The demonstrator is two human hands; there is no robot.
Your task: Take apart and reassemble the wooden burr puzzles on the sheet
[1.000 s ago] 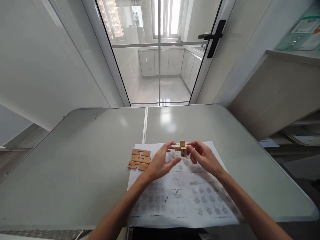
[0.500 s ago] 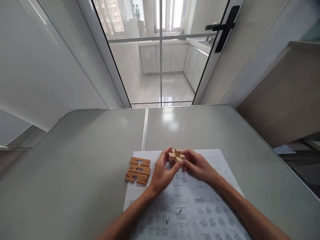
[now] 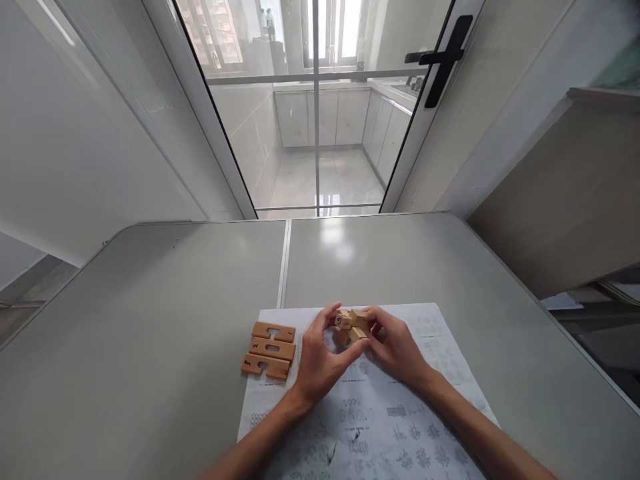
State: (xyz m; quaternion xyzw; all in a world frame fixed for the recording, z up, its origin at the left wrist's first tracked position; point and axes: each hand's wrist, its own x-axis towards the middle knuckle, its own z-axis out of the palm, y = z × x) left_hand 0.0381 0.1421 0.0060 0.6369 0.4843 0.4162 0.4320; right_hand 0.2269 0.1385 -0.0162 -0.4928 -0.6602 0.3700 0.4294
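Observation:
A small wooden burr puzzle (image 3: 356,319) of pale interlocking blocks is held up between both hands over the printed sheet. My left hand (image 3: 323,350) grips it from the left with thumb and fingers curved around it. From the right, my right hand (image 3: 397,343) has its fingertips closed on the other side. A dark mark shows on the end of one block facing left. Left of my left hand lie three flat brown wooden pieces with cut-outs, numbered 1 (image 3: 285,332), 2 (image 3: 285,349) and 3 (image 3: 277,368).
Under the hands is a large white paper (image 3: 367,413) printed with puzzle diagrams. It lies on a grey table (image 3: 200,300) with a pale seam (image 3: 284,267). Beyond the table's far edge stands a glass door (image 3: 345,160) with a black handle (image 3: 445,60).
The puzzle has turned slightly in my fingers, so a marked block end now faces me more. Both hands stay on it. The whole view has shifted a little.

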